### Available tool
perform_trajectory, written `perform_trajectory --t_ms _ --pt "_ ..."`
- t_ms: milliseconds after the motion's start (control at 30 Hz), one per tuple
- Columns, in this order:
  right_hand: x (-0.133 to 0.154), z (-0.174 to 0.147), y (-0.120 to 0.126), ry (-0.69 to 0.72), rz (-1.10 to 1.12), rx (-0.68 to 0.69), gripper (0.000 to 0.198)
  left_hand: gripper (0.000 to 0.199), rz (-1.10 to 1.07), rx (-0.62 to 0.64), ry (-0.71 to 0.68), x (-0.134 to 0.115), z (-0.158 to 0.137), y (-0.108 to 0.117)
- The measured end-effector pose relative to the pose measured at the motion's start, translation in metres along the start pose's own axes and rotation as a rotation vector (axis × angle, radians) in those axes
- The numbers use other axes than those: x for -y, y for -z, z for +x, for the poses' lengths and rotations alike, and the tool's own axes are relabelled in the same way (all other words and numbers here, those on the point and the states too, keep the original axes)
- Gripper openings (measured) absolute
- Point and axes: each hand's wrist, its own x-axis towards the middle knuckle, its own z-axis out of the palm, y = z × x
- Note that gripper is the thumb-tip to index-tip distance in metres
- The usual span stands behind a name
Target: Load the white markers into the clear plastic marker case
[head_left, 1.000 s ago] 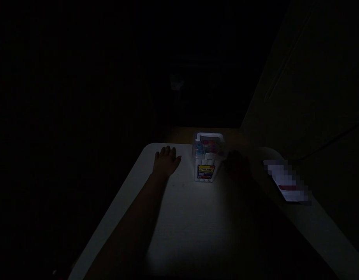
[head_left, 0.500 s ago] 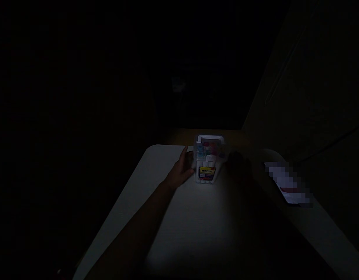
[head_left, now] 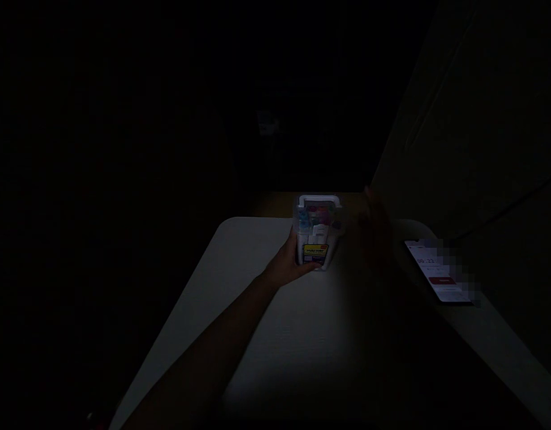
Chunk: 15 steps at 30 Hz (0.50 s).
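Note:
A clear plastic box of markers (head_left: 318,233) with a white handle on its lid stands upright near the far edge of the white table (head_left: 275,334). Colourful caps show through its upper part, and a yellow label is on its front. My left hand (head_left: 290,263) grips the box low on its left side, the thumb across the front below the label; the other fingers are hidden behind it. To the right of the box, apart from it, my right hand (head_left: 376,230) is raised in deep shadow. Its fingers look stretched out, with nothing visible in them.
A phone (head_left: 441,275) with a lit, partly blurred screen lies at the table's right side. Beyond it runs a wall (head_left: 490,149) with a dark cable (head_left: 513,206). The left side and background are almost black.
My left hand has closed from beside the box onto its lower left side, thumb now across the front. My right hand has risen and moved slightly away from the box.

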Motion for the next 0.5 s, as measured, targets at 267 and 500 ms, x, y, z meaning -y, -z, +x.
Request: perform_trajectory --t_ms 267,500 --pt "0.043 -0.009 0.020 0.529 0.237 -0.341 0.044 0.098 0.004 0.010 -0.016 -0.003 0.002 -0.001" --pt "0.025 -0.010 0.010 0.551 0.310 -0.399 0.032 0.096 -0.031 0.005 -0.055 -0.003 0.004 -0.001"
